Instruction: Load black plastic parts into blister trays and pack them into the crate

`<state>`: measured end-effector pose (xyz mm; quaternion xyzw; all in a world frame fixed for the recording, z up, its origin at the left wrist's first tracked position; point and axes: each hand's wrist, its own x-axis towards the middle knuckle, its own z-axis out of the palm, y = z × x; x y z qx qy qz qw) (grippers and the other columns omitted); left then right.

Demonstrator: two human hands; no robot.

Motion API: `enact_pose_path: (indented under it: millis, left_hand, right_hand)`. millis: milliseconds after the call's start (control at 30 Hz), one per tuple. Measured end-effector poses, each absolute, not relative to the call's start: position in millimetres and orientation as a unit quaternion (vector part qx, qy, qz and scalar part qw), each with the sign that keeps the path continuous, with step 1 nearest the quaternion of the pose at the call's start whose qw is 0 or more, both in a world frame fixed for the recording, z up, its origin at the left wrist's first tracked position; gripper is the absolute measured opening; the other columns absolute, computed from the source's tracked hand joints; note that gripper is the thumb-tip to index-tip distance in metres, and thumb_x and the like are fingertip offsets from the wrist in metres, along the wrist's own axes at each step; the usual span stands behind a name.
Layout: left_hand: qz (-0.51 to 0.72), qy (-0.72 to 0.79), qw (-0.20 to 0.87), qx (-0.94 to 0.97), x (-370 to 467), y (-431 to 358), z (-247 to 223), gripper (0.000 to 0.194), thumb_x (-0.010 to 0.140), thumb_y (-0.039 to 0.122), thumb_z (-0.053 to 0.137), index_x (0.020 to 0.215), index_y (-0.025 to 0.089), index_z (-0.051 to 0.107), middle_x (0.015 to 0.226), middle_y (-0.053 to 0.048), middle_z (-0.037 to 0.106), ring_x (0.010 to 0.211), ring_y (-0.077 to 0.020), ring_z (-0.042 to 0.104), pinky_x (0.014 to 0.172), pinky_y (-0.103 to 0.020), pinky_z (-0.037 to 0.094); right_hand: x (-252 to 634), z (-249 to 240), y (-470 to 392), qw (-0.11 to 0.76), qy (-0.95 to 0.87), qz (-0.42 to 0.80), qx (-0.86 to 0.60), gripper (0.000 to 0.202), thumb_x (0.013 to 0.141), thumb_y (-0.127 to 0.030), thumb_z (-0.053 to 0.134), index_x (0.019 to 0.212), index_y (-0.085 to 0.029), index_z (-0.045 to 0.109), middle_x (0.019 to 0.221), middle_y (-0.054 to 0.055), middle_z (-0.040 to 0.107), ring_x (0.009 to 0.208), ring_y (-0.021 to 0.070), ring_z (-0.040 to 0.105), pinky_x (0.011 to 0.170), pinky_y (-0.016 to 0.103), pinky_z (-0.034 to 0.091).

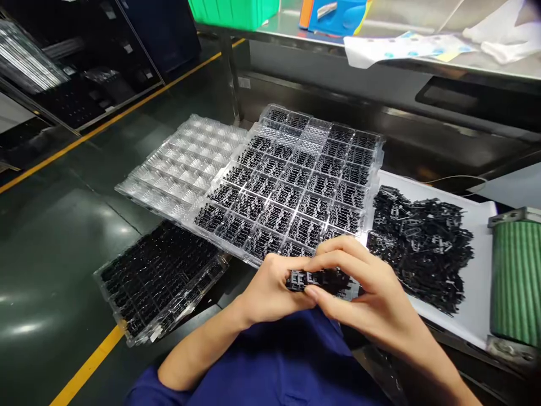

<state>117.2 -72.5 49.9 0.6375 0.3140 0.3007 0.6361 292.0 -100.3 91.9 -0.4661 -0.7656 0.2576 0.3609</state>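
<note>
"Above the near edge of the clear compartment tray (316, 135), what are the two hands doing?"

"They're together, both clamped on one short row of small black plastic parts (332, 282). The left hand (268, 287) grips one end, and the right hand (372, 287) pinches the row between its thumb and fingers."

"Can you make the parts out?"

"Pale E-shaped ends face up at the left; the rest is shaded by the fingers, so I can't count them."

"And the tray behind?"

"Most pockets hold rows of similar black pieces. A few toward the far end show patterned clear plastic."

"What's on its left?"

"Another clear tray (181, 169), its raised pockets catching the light. I can't tell how far it runs underneath. Lower down sits a stack of filled trays (186, 304), near a yellow floor line (88, 366)."

"And to the right?"

"A white tray (475, 282) bearing a loose heap of black parts (422, 248), with a green ribbed roller-like piece (515, 282) just beside it."
</note>
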Motion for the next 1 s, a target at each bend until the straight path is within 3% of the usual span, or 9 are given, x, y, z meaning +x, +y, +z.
enact_pose_path:
  millis: [200,433,533,633,767,833,900,1000]
  left_hand:
    - [0.301,0.306,0.643,0.635,119.8,-72.9,51.6,0.02,0.073,0.016,0.068,0.061,0.014,0.053,0.062,0.005,0.04,0.056,-0.0075,0.032,0.054,-0.021,0.03]
    - [0.291,0.31,0.631,0.648,122.4,-75.0,49.5,0.02,0.071,0.014,0.069,0.06,0.014,0.052,0.06,0.005,0.04,0.056,-0.007,0.033,0.051,-0.022,0.028]
    - [0.287,0.324,0.635,0.64,122.8,-73.7,51.0,0.009,0.07,0.016,0.073,0.072,0.012,0.066,0.064,0.002,0.055,0.057,-0.0095,0.047,0.055,-0.021,0.036]
    - [0.305,0.331,0.646,0.617,125.1,-72.8,51.6,0.029,0.07,0.021,0.078,0.098,0.012,0.075,0.087,-0.005,0.073,0.072,-0.0167,0.064,0.068,-0.024,0.049]
    - [0.327,0.349,0.665,0.573,132.7,-72.9,42.2,0.029,0.072,0.021,0.08,0.101,0.017,0.076,0.098,-0.006,0.077,0.088,-0.0197,0.071,0.083,-0.026,0.054]
    - [0.344,0.374,0.686,0.521,138.8,-71.5,34.2,0.026,0.071,0.02,0.081,0.096,0.018,0.077,0.097,-0.005,0.077,0.091,-0.0188,0.071,0.086,-0.025,0.054]
    - [0.356,0.383,0.719,0.459,146.4,-69.3,27.7,0.025,0.069,0.021,0.084,0.093,0.018,0.077,0.095,-0.004,0.078,0.091,-0.018,0.071,0.087,-0.025,0.055]
    - [0.337,0.356,0.766,0.415,157.6,-66.7,25.9,0.027,0.066,0.022,0.086,0.091,0.018,0.078,0.093,-0.004,0.078,0.089,-0.0176,0.072,0.088,-0.027,0.056]
  right_hand:
    - [293.2,88.5,-103.6,0.372,-0.756,0.278,-0.461,0.012,0.082,-0.02,0.068,0.093,-0.025,0.064,0.091,0.003,0.062,0.085,0.0179,0.059,0.071,0.03,0.048]
    - [296.1,84.4,-108.0,0.372,-0.745,0.286,-0.475,0.013,0.083,-0.02,0.067,0.094,-0.025,0.064,0.092,0.002,0.061,0.086,0.0182,0.059,0.074,0.031,0.048]
    - [300.0,84.8,-109.0,0.385,-0.734,0.287,-0.48,0.018,0.082,-0.022,0.07,0.099,-0.026,0.065,0.097,0.003,0.062,0.09,0.0182,0.061,0.077,0.03,0.05]
    - [306.7,82.5,-113.0,0.416,-0.699,0.296,-0.501,0.022,0.081,-0.028,0.074,0.102,-0.027,0.068,0.097,0.004,0.066,0.089,0.0186,0.063,0.077,0.03,0.052]
    - [329.5,58.5,-116.6,0.465,-0.618,0.354,-0.526,0.021,0.079,-0.041,0.075,0.092,-0.025,0.073,0.087,0.004,0.07,0.08,0.0184,0.065,0.072,0.03,0.053]
    - [358.5,35.1,-113.6,0.5,-0.537,0.313,-0.603,0.035,0.076,-0.053,0.073,0.093,-0.023,0.072,0.087,0.005,0.071,0.078,0.0191,0.066,0.071,0.032,0.054]
    - [400.6,9.0,-109.2,0.508,-0.428,0.187,-0.724,0.045,0.071,-0.062,0.07,0.09,-0.021,0.071,0.083,0.005,0.07,0.073,0.0194,0.064,0.068,0.034,0.052]
    - [464.7,-24.1,-103.5,0.474,-0.349,0.092,-0.803,0.041,0.057,-0.058,0.08,0.069,-0.02,0.067,0.06,0.003,0.06,0.061,0.0204,0.055,0.065,0.038,0.045]
